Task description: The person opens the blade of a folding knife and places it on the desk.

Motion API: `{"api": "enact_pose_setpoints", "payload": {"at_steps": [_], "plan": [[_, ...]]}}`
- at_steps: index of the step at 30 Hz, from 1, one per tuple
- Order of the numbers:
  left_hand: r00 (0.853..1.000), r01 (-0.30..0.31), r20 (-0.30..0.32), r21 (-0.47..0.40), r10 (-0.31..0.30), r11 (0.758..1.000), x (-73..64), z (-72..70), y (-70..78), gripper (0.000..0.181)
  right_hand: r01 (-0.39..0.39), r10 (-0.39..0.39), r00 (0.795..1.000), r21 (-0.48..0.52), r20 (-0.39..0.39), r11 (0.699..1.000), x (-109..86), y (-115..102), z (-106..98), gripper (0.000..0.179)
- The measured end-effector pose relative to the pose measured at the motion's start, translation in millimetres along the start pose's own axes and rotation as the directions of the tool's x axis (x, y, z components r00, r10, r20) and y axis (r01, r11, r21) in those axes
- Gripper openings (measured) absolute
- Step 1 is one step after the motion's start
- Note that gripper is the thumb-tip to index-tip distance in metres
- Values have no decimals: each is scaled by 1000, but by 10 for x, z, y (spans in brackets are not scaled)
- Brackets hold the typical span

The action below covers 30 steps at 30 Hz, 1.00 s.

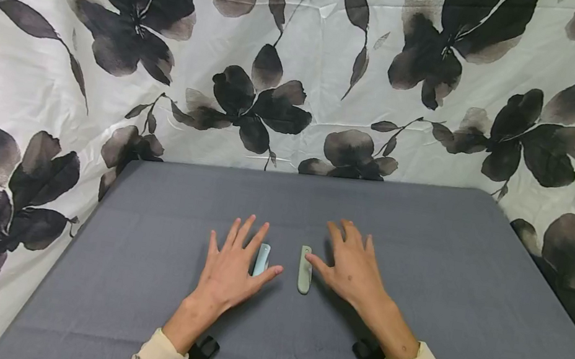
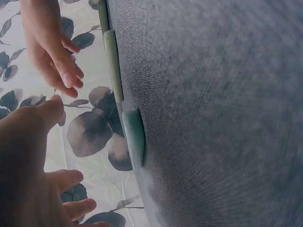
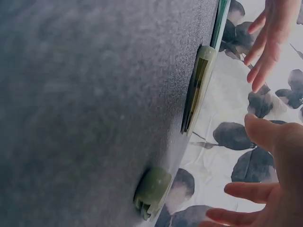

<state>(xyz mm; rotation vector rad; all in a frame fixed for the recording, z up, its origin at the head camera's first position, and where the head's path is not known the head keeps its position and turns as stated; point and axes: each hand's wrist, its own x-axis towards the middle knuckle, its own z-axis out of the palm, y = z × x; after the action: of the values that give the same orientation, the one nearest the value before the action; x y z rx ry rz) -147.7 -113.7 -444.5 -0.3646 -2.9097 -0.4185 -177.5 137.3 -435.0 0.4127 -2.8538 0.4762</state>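
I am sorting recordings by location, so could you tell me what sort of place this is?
Probably an indoor recording corner: a grey tabletop, floral fabric behind it like a backdrop, and a black device at each wrist. The wider room is not shown.

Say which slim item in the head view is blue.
The light blue item, seen between the left hand's thumb and forefinger; the other item, by the right hand, is pale green.

Person's L arm (image 1: 189, 318) & R arm (image 1: 389, 329) reach fwd, angling inward. L grip (image 1: 231, 271), a bare hand: fingers straight & spread, thumb out to R. R grip (image 1: 355, 270), also bare: back up, fingers loosely extended, thumb pointing twd L.
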Motion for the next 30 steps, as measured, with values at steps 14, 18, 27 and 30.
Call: {"api": "enact_pose_setpoints", "payload": {"at_steps": [14, 18, 27, 30], "plan": [[996, -12, -85, -45, 8, 999, -48, -3, -8, 71, 64, -66, 998, 132, 11, 989, 70, -239, 34, 48], [997, 18, -75, -54, -22, 998, -68, 5, -16, 66, 78, -82, 996, 146, 22, 986, 91, -302, 51, 44], [995, 37, -86, -62, -42, 997, -92, 2, -10, 58, 79, -89, 995, 201, 41, 976, 158, -384, 109, 38], [995, 39, -95, -59, -44, 997, -97, 0, -16, 54, 88, -98, 994, 202, 44, 976, 173, -415, 130, 37]]}}
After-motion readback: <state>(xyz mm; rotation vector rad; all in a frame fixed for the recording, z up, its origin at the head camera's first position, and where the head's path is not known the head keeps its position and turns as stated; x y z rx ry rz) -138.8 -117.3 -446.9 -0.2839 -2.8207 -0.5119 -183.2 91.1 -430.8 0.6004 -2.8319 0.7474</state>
